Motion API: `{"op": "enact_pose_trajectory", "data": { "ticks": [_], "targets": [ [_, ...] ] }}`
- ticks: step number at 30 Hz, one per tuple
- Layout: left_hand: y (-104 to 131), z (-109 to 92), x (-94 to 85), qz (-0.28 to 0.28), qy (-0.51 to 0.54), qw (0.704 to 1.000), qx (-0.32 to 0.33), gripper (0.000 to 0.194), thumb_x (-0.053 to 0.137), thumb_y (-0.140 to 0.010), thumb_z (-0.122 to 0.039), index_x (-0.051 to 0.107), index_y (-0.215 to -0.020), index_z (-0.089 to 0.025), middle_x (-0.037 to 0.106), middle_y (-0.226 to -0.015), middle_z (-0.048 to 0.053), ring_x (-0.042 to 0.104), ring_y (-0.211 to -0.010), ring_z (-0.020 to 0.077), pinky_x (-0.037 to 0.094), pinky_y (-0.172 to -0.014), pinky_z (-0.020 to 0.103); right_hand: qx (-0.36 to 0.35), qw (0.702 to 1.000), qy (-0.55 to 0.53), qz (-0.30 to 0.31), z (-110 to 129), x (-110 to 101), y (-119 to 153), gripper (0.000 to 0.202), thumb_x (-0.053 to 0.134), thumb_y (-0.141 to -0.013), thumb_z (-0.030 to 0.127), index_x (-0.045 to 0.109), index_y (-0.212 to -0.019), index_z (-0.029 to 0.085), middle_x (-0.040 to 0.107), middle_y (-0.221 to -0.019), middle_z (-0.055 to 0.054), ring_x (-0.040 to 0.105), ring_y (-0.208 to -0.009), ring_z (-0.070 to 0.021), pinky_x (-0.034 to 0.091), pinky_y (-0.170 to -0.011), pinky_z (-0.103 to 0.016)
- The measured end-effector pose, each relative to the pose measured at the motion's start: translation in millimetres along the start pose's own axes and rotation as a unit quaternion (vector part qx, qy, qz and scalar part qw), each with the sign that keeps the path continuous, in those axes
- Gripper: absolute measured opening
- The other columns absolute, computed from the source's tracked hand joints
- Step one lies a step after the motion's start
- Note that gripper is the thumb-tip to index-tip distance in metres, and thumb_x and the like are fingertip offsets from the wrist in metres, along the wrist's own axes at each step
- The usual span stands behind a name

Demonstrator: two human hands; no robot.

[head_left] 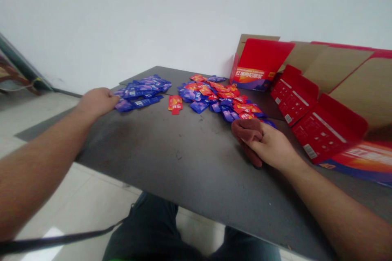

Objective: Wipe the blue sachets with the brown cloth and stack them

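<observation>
Left hand (99, 101): well apart from the other, at the left edge of the blue packets (145, 89); whether the fingers pinch one, I cannot tell.
Right hand (275, 147): clamped on a bunched brown cloth (249, 130), just in front of the mixed pile (216, 94) of red and blue packets.
Cloth: probably soft, light and unbreakable; a loose fold is the easy grip.
Packets: on the table (159, 151), likely light, flexible and slippery where they overlap; best pinched at a flat end. The single red packet (175, 104) lies between the piles, its narrow tab towards the person.
Back box (252, 77): reads 红黑枸杞原浆, with "40" in the lower corner.
Right-hand box (364, 161): shows 红 and "40"; the rest is blurred.
Red flaps (329, 130): white panels and barcodes, print too small to read.
Packet print: white characters, not legible.
</observation>
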State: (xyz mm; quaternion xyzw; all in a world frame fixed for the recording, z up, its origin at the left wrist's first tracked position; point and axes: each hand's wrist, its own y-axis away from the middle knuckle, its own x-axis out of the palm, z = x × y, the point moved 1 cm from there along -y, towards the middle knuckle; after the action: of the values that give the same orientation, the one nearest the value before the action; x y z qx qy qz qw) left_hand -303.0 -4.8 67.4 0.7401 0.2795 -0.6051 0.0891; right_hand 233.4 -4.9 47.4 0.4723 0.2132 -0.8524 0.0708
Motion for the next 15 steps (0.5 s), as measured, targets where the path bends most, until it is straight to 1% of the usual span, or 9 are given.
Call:
{"op": "enact_pose_trajectory", "data": {
  "ticks": [2, 4, 7, 8, 10, 12, 13, 15],
  "targets": [
    [16.9, -22.3, -2.4, 0.013, 0.0, 0.999, 0.052, 0.031, 0.059, -0.09, -0.043, 0.06, -0.072, -0.017, 0.049, -0.062, 0.0, 0.043, -0.066, 0.016, 0.027, -0.062, 0.025, 0.002, 1.0, -0.003, 0.017, -3.1, 1.1, 0.2, 0.03, 0.061, -0.086, 0.042, 0.073, -0.107, 0.023, 0.073, -0.073, -0.002, 0.068, -0.071, -0.0228, 0.048, -0.062, -0.03],
    [33.5, -49.8, -3.1, 0.025, 0.003, 0.994, 0.105, 0.031, 0.059, -0.089, -0.044, 0.061, -0.074, -0.018, 0.054, -0.064, -0.001, 0.048, -0.066, 0.0157, 0.028, -0.061, 0.025, 0.009, 1.0, -0.007, 0.029, -5.0, 1.7, 0.4, 0.035, 0.06, -0.087, 0.039, 0.07, -0.115, 0.022, 0.075, -0.079, -0.002, 0.069, -0.075, -0.0228, 0.049, -0.065, -0.031],
    [51.5, -93.4, -0.6, 0.031, 0.015, 0.979, 0.2, 0.026, 0.06, -0.089, -0.042, 0.064, -0.081, -0.018, 0.062, -0.072, 0.0, 0.052, -0.07, 0.0158, 0.033, -0.064, 0.026, 0.03, 0.999, 0.001, 0.025, -6.0, 1.5, 0.6, 0.035, 0.062, -0.086, 0.037, 0.07, -0.117, 0.023, 0.077, -0.089, -0.002, 0.071, -0.082, -0.0229, 0.049, -0.069, -0.031],
    [54.2, -106.3, 1.6, 0.034, 0.019, 0.975, 0.219, 0.025, 0.059, -0.089, -0.042, 0.065, -0.084, -0.018, 0.064, -0.075, 0.001, 0.055, -0.072, 0.0164, 0.035, -0.065, 0.026, 0.035, 0.999, 0.006, 0.02, -6.0, 1.3, 0.7, 0.034, 0.063, -0.085, 0.036, 0.071, -0.115, 0.024, 0.077, -0.092, -0.002, 0.071, -0.083, -0.023, 0.048, -0.069, -0.031],
    [53.7, -127.3, 8.9, 0.033, 0.025, 0.97, 0.241, 0.022, 0.057, -0.089, -0.039, 0.067, -0.091, -0.019, 0.068, -0.082, 0.002, 0.059, -0.074, 0.0185, 0.038, -0.067, 0.028, 0.034, 0.999, 0.013, 0.016, -5.6, 0.8, 0.9, 0.03, 0.062, -0.085, 0.036, 0.072, -0.111, 0.024, 0.077, -0.093, -0.002, 0.07, -0.083, -0.0226, 0.048, -0.068, -0.03],
    [46.8, -142.0, 20.4, 0.033, 0.027, 0.969, 0.245, 0.024, 0.056, -0.088, -0.039, 0.068, -0.094, -0.019, 0.071, -0.086, 0.005, 0.063, -0.078, 0.0221, 0.042, -0.069, 0.03, 0.023, 1.0, 0.011, 0.012, -4.6, -0.2, 1.2, 0.03, 0.06, -0.086, 0.036, 0.072, -0.111, 0.024, 0.076, -0.093, -0.003, 0.07, -0.082, -0.0217, 0.047, -0.067, -0.03],
    [42.1, -147.5, 27.6, 0.03, 0.025, 0.969, 0.243, 0.027, 0.056, -0.087, -0.041, 0.069, -0.097, -0.019, 0.073, -0.09, 0.007, 0.066, -0.083, 0.0246, 0.044, -0.072, 0.031, 0.013, 1.0, 0.007, 0.012, -3.7, -0.9, 1.3, 0.031, 0.06, -0.087, 0.035, 0.072, -0.113, 0.023, 0.076, -0.094, -0.003, 0.069, -0.082, -0.0212, 0.047, -0.067, -0.029],
    [32.3, -156.0, 44.1, 0.038, 0.009, 0.972, 0.232, 0.038, 0.054, -0.088, -0.047, 0.067, -0.108, -0.018, 0.074, -0.104, 0.012, 0.068, -0.098, 0.0299, 0.047, -0.08, 0.034, -0.007, 1.0, -0.006, 0.02, -1.5, -2.5, 1.7, 0.033, 0.059, -0.088, 0.034, 0.071, -0.117, 0.025, 0.076, -0.093, -0.001, 0.069, -0.081, -0.0197, 0.046, -0.068, -0.028]
  ]
}}
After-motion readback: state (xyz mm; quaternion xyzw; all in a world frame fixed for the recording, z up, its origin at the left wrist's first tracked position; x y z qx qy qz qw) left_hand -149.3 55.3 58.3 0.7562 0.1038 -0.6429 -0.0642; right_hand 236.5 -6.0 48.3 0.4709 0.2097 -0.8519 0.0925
